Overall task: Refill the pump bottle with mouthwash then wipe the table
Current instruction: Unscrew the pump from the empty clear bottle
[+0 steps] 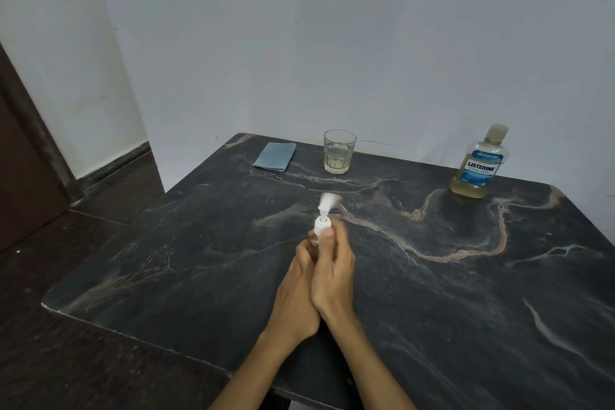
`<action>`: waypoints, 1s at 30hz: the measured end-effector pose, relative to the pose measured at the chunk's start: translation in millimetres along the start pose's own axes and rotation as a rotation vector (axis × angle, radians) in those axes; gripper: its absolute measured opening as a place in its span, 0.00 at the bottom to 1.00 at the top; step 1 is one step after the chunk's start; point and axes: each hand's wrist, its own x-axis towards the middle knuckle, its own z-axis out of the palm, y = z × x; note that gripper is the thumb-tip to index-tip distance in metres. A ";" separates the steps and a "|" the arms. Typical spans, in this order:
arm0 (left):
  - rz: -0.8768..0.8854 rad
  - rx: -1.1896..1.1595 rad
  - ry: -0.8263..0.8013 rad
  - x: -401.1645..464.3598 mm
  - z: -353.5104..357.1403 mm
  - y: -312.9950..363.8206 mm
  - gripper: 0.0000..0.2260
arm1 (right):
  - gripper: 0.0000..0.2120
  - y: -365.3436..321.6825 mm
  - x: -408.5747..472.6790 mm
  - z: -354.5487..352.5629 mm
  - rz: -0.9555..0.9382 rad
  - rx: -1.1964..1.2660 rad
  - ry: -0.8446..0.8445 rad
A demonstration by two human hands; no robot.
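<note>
**Right at the cap: both hands on the pump bottle, mid-table**

OK, so the pump bottle (320,233) stands upright at the centre of the dark marble table (466,326), long axis vertical, white pump head (327,201) at the top and blurred, so it looks to be turning or wobbling. Left hand (299,280) is wrapped round the body low down, fingers closed on it, holding it steady. Right hand (332,263) sits just beside and a bit higher, thumb and fingertips pinching the white collar (322,225) under the pump. The two hands touch each other along the palms.

Key relation: the collar sits straight above the left grip and right under the right fingertips, so the twist axis runs straight up thru the bottle. Right hand's the nearer one for the unscrew; left is the anchor. My read: cap's coming off or going on, can't tell which. The bottle body is hidden behind the fingers, so fill level is unknown.

Listerine bottle (479,163) stands far right at the back, cap on, well apart from the hands, on the right hand's side. Glass (338,151) w/ a little pale liquid sits at the back centre, folded blue cloth (274,156) to its left. Wipe step not yet begun.
</note>
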 end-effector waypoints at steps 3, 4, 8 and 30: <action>-0.018 -0.006 0.024 0.2 0.6 1.7 0.16 | 0.23 1.4 3.3 -0.2 0.031 0.030 0.027; -0.018 -0.002 0.024 0.3 0.7 2.0 0.17 | 0.23 1.8 3.1 -0.2 0.020 0.030 0.023; 0.002 0.013 0.019 0.7 0.5 1.6 0.19 | 0.22 3.3 -0.2 -1.4 -0.026 0.059 0.024; -0.004 0.003 0.001 0.6 -0.9 3.0 0.23 | 0.06 3.7 -0.8 -3.7 -0.097 0.008 -0.037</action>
